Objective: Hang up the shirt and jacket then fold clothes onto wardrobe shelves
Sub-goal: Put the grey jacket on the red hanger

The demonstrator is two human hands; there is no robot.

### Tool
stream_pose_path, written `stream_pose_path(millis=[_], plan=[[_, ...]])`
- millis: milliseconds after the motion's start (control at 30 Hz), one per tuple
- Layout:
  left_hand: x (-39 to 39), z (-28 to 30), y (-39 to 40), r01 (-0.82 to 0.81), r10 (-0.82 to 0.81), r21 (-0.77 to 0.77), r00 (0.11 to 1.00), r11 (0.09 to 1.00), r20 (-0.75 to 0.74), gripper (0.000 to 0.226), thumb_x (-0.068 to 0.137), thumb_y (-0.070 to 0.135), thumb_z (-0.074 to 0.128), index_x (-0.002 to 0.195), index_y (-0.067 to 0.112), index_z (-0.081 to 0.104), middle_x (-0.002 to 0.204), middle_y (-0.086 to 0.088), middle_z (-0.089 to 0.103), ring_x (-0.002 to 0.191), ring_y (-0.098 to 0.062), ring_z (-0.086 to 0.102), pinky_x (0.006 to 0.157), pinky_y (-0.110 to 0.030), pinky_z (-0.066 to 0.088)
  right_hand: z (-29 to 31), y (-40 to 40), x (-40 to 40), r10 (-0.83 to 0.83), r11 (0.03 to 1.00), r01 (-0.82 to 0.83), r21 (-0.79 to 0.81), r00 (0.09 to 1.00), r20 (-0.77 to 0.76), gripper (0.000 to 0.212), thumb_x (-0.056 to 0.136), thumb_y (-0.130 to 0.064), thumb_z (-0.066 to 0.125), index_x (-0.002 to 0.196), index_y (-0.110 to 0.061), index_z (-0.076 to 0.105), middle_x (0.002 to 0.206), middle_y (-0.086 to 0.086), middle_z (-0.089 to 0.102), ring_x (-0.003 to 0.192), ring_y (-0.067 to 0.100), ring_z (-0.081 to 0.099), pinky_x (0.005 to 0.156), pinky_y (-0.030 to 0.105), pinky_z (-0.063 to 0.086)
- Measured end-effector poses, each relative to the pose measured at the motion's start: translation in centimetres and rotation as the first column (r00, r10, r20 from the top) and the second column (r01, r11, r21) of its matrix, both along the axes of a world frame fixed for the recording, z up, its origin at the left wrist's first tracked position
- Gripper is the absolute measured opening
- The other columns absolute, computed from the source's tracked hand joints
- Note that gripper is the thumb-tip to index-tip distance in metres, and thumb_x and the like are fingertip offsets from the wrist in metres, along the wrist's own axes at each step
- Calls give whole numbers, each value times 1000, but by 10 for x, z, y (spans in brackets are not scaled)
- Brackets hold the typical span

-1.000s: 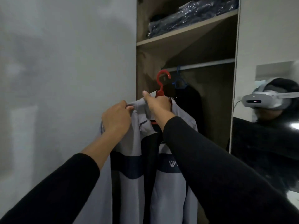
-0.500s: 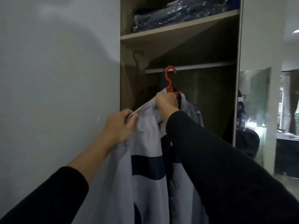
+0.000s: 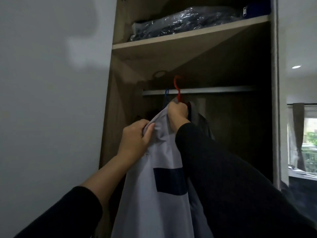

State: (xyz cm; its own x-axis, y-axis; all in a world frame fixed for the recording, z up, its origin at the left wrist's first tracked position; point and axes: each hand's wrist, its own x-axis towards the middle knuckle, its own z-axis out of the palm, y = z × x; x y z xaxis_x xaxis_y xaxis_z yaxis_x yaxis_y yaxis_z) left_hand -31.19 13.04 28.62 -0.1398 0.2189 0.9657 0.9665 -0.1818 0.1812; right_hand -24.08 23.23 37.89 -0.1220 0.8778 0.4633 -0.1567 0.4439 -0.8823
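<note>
Plastic-wrapped dark bundles (image 3: 181, 21) are lying at my twelve o'clock. A window (image 3: 308, 145) with a curtain (image 3: 298, 134) is showing daylight at my three o'clock.

A pale grey jacket (image 3: 163, 194) with a dark navy band hangs lengthwise from a red hanger (image 3: 177, 88), whose hook sits level with the wardrobe rail (image 3: 214, 91), seemingly not yet over it. Its shoulder fabric is bunched and creased.

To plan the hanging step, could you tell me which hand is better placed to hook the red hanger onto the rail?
Right: the right hand grips the red hanger just below the rail.
</note>
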Motion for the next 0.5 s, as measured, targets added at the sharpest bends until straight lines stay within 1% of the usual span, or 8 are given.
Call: stream_pose_path(millis=[67, 100, 167, 233, 300, 367, 500], plan=[[2, 11, 16, 27, -28, -21, 999, 999, -32, 19, 95, 21, 52, 92, 10, 66, 78, -1, 62, 67, -9, 57, 60, -17, 44, 9, 17, 2, 19, 1000, -19, -8, 999, -27, 28, 96, -28, 45, 113, -11, 58, 107, 10, 62, 101, 25, 59, 95, 39, 48], [3, 15, 24, 42, -44, -37, 998, 998, -48, 19, 95, 21, 52, 95, 9, 66, 80, -1, 62, 68, -8, 56, 61, -16, 44, 14, 23, 2, 21, 1000, -21, -23, 999, -28, 28, 97, -27, 44, 114, -9, 57, 107, 10, 62, 101, 25, 59, 93, 37, 48], [3, 23, 38, 74, -80, -75, 994, 994, -76, 19, 95, 23, 51, 100, 11, 64, 83, 1, 60, 69, -2, 53, 61, -13, 43, 22, 34, 1, 10, 998, -11, -63, 1000, -9, 36, 97, -34, 42, 116, -7, 56, 109, 11, 63, 101, 25, 61, 90, 35, 49], [2, 27, 52, 84, -95, -110, 990, 990, -100, 19, 95, 24, 50, 103, 12, 63, 87, 1, 59, 72, -6, 53, 61, -11, 41, 23, 55, -5, -2, 996, 3, -93, 1000, 13, 45, 95, -43, 39, 118, -10, 58, 114, 11, 64, 104, 25, 62, 93, 36, 50], [-2, 30, 64, 65, -80, -129, 990, 989, -112, 19, 96, 24, 49, 104, 13, 62, 88, 1, 57, 75, -9, 53, 62, -11, 39, 25, 74, -12, -32, 996, 34, -87, 999, 24, 49, 96, -46, 35, 118, -10, 60, 117, 13, 63, 106, 28, 60, 97, 40, 48], [-7, 33, 75, 42, -57, -136, 992, 990, -108, 19, 97, 23, 48, 105, 13, 62, 89, 1, 57, 78, -9, 53, 63, -10, 38, 24, 81, -12, -49, 997, 51, -50, 998, 39, 49, 97, -43, 33, 118, -8, 60, 117, 15, 62, 108, 30, 59, 99, 43, 46], [-15, 37, 91, 23, -38, -134, 993, 991, -116, 20, 97, 23, 47, 104, 11, 62, 90, -2, 58, 78, -10, 53, 63, -11, 38, 27, 92, -14, -57, 998, 58, -17, 996, 72, 48, 99, -40, 33, 122, -7, 58, 122, 17, 59, 112, 32, 56, 102, 43, 43]])
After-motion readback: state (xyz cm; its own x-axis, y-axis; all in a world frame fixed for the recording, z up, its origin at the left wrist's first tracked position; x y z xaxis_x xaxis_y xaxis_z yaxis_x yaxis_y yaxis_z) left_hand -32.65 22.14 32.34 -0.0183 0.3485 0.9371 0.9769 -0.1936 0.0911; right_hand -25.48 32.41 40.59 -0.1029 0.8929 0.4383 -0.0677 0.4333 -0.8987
